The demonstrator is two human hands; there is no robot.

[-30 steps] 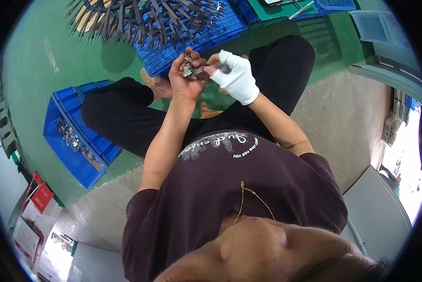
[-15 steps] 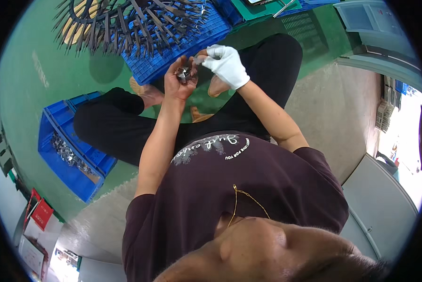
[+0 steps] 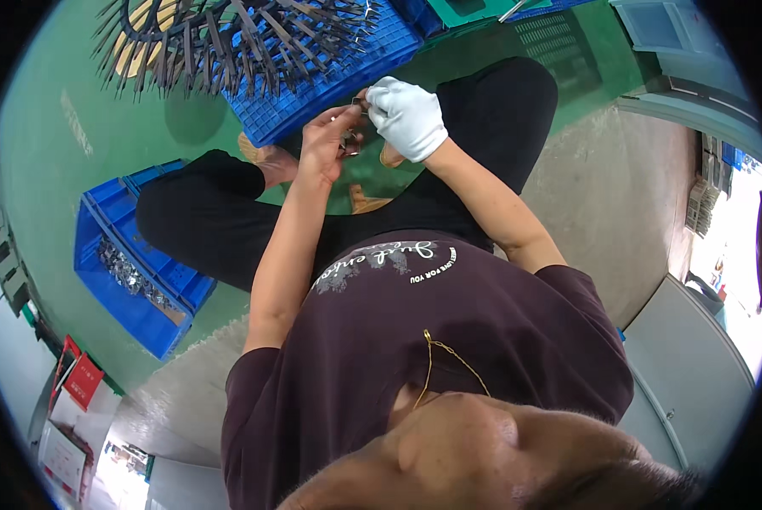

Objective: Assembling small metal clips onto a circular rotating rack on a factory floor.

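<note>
My bare left hand is curled around several small shiny metal pieces, and its thumb and fingertips reach toward the right hand. On my right hand is a white glove that leaves the thumb or fingertip area partly bare. Its fingers are pinched together, meeting the left fingertips at a small metal piece. The exact shape of that piece is partly hidden by the fingers. Both hands are held above my crossed legs, just in front of a blue crate.
A coiled rack of dark pointed strips lies over the blue crate, its tips sticking out toward me. To my left, a blue bin holds loose shiny metal pieces. Green trays stand at the far right of the crate.
My left hand has turned from palm up, with the metal pieces showing, to fingers closed over them. The two hands have come together at their fingertips.
</note>
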